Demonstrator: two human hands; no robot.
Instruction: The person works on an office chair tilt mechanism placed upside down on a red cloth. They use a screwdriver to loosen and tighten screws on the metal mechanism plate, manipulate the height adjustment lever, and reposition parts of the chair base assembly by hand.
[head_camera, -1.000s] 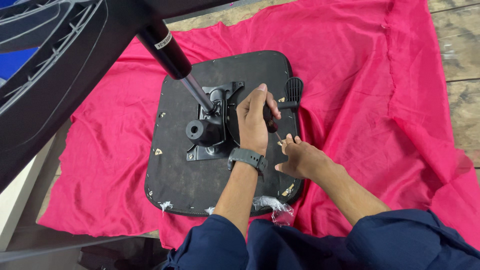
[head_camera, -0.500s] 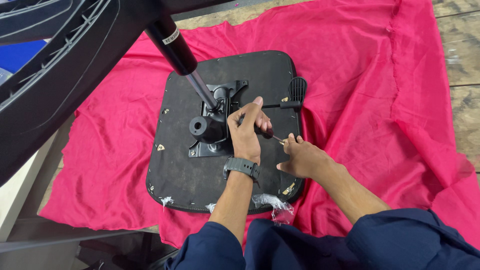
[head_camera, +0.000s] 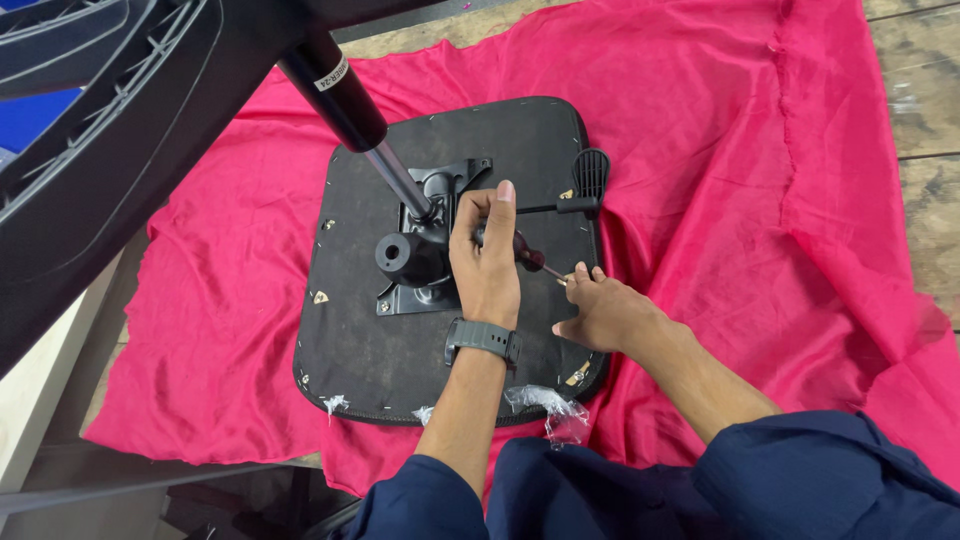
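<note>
A black chair seat lies upside down on a pink cloth. A black metal mechanism plate is fixed to its middle, and a gas cylinder rises from the plate toward the upper left. My left hand, with a grey watch on the wrist, rests over the plate and grips the dark handle of a screwdriver. My right hand lies on the seat's right edge, its fingertips pinching the screwdriver's tip. Whether a screw is held there is too small to tell.
A black lever with a ribbed paddle sticks out to the seat's right. A large black plastic chair part fills the upper left. Torn clear plastic hangs at the seat's near edge. Wooden boards show beyond the cloth on the right.
My left hand has drawn back a little from the mechanism, and the screwdriver now shows, pointing at my right fingertips. My right hand has stayed at the seat's right edge.
</note>
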